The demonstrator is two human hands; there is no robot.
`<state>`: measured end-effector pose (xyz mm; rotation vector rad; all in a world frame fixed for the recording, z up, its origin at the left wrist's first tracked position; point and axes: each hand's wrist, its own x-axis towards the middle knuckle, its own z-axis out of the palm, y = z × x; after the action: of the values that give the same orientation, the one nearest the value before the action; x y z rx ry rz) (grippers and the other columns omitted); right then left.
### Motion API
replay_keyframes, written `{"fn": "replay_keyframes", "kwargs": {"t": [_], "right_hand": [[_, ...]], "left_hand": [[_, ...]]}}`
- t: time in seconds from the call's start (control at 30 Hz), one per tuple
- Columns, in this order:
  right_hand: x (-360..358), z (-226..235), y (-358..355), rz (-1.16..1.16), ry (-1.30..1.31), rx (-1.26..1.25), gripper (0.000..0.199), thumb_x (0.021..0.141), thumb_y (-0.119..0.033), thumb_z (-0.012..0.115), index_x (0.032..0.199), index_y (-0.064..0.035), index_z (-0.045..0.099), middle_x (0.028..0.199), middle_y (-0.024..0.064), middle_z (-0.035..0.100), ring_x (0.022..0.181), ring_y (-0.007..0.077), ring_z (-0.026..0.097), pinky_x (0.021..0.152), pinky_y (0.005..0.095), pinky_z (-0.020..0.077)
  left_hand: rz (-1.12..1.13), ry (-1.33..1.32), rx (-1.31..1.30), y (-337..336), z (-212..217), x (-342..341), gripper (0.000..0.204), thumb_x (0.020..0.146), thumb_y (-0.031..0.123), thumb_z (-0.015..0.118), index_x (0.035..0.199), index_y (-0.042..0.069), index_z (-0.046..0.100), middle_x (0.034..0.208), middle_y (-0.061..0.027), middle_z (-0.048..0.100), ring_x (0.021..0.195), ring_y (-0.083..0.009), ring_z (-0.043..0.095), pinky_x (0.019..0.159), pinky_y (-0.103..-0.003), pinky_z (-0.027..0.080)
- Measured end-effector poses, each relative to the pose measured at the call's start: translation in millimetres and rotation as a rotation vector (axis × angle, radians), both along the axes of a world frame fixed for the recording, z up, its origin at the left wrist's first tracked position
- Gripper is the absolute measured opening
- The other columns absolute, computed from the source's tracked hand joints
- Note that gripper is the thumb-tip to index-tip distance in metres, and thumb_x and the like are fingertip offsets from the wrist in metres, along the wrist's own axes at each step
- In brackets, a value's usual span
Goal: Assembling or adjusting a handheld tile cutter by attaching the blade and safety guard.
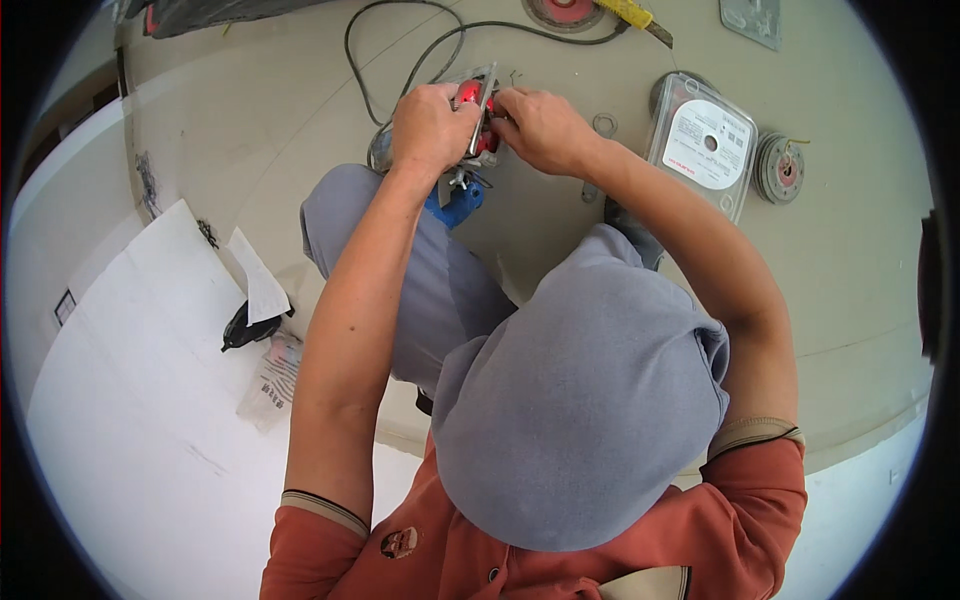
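Observation:
Between my knees and the far floor a handheld power cutter (455, 203) lies tipped, with a blue body, a metal base plate and red parts at its cutting end. My left hand (430, 125) is closed around the left side of the base plate (482, 110), its thumb against the metal edge. From the right, my right hand (543, 128) has its fingers curled in on the red part beside the plate. What exactly those fingertips pinch is hidden. Just right of the right hand lies a grey ring spanner (603, 124), partly behind the forearm.
A clear plastic case with a white round label (708, 145) lies at the right, next to stacked metal discs (780, 170). Farther off are a red-centred disc (563, 10), a yellow-handled knife (632, 14) and a looping black cord (408, 75). White sheeting (130, 370) spreads at left.

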<state>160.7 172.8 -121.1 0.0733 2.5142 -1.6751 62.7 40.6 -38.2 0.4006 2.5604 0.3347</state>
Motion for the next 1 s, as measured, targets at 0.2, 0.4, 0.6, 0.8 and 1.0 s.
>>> {"fn": "replay_keyframes", "kwargs": {"t": [0.2, 0.4, 0.6, 0.8, 1.0], "right_hand": [[-4.3, -10.3, -0.5, 0.078, 0.010, -0.056, 0.028, 0.100, -0.026, 0.054, 0.097, 0.0012, 0.061, 0.090, 0.0238, 0.067, 0.085, 0.0453, 0.062, 0.075, 0.0519, 0.0490], [-6.9, -0.1, -3.9, 0.071, -0.236, -0.073, 0.027, 0.101, -0.025, 0.053, 0.098, 0.0005, 0.061, 0.088, 0.0248, 0.067, 0.085, 0.0455, 0.062, 0.076, 0.0522, 0.0486], [-1.6, -4.9, -4.1, -0.007, 0.132, 0.044, 0.029, 0.102, -0.025, 0.051, 0.096, 0.0004, 0.062, 0.087, 0.0239, 0.067, 0.086, 0.0456, 0.063, 0.077, 0.0524, 0.0484], [-11.2, -14.2, -3.2, 0.063, -0.236, -0.184, 0.035, 0.102, -0.031, 0.050, 0.089, -0.0022, 0.067, 0.086, 0.0229, 0.069, 0.086, 0.0434, 0.066, 0.079, 0.0536, 0.0499], [-10.1, 8.8, -0.3, 0.011, -0.189, 0.011, 0.027, 0.098, -0.026, 0.059, 0.093, -0.0016, 0.067, 0.089, 0.0210, 0.069, 0.085, 0.0431, 0.065, 0.075, 0.0483, 0.0505]], "left_hand": [[-0.037, 0.027, -0.005, -1.8, -2.5, -0.2, 0.029, 0.079, 0.027, 0.063, 0.090, 0.003, 0.076, 0.083, -0.0237, 0.070, 0.081, -0.0407, 0.068, 0.077, -0.047, 0.054], [-0.048, 0.034, -0.016, -5.5, -1.8, -1.3, 0.029, 0.079, 0.028, 0.064, 0.087, 0.002, 0.075, 0.083, -0.0247, 0.070, 0.081, -0.0420, 0.068, 0.078, -0.049, 0.054], [-0.018, -0.037, -0.086, 2.0, 3.6, -5.1, 0.029, 0.077, 0.027, 0.065, 0.087, 0.001, 0.074, 0.084, -0.0249, 0.070, 0.083, -0.0422, 0.068, 0.079, -0.048, 0.054], [-0.064, -0.149, -0.108, 5.7, 3.4, -15.8, 0.031, 0.074, 0.027, 0.067, 0.085, -0.001, 0.074, 0.086, -0.0261, 0.070, 0.086, -0.0411, 0.068, 0.081, -0.047, 0.054], [-0.066, -0.156, -0.117, -0.4, -1.0, -21.8, 0.033, 0.073, 0.028, 0.069, 0.085, -0.002, 0.074, 0.088, -0.0265, 0.070, 0.086, -0.0417, 0.069, 0.082, -0.047, 0.054]]}}
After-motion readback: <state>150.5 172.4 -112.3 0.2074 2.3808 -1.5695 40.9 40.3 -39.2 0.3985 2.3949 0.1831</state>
